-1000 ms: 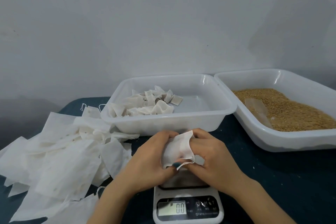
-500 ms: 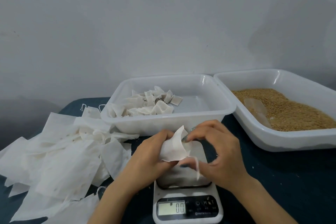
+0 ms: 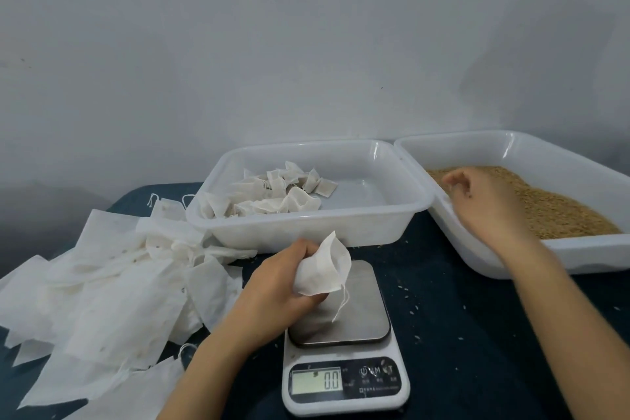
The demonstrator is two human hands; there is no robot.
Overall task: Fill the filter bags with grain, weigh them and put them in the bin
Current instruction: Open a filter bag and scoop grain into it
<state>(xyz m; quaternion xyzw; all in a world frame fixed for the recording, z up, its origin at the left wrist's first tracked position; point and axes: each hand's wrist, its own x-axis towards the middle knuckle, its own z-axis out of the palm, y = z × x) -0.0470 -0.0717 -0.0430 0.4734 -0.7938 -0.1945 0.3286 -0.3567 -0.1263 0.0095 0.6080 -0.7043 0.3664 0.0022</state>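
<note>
Our left hand (image 3: 272,290) clamps the limp white filter bag (image 3: 324,266) over the near steel-topped scale (image 3: 361,317), ready for filling; our right hand (image 3: 484,201) curls over tan grain (image 3: 562,211) far right, grip unclear.

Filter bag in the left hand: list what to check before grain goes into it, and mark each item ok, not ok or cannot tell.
1. Grip on the filter bag: ok; the left hand holds it over the scale.
2. Bag mouth open: cannot tell.
3. Display at zero: ok; it reads 0.0 and the plate is bare.
4. Grain supply: ok; plenty in the tray.
5. Right hand has a scoop: cannot tell; its curled fingers hide what lies under it.
6. Room in the bin: ok; filled bags cover only its left part.
</note>
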